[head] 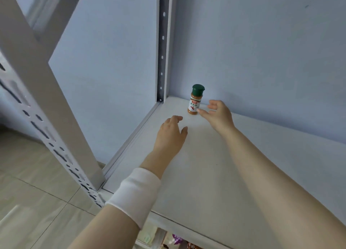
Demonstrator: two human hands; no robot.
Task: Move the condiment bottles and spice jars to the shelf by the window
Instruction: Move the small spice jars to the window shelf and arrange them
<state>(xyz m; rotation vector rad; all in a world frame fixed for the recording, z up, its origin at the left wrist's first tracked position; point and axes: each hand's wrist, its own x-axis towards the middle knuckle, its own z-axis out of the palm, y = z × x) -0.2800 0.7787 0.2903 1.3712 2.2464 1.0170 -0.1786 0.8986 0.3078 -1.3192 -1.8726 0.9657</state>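
One spice jar [195,99] stands upright on the white shelf [206,173], in the back left corner near the wall [262,52] and the slotted upright [163,48]. It has a green cap, orange-brown powder inside, and a label with a red logo, green characters and a red chilli picture; the writing is too small to read. The right hand [218,114] is open, fingers spread, thumb tip just beside the jar's base, possibly touching. The left hand [171,134] is open, palm down over the shelf, holding nothing, with a white wrap [134,192] on that forearm. Nothing blocks the jar.
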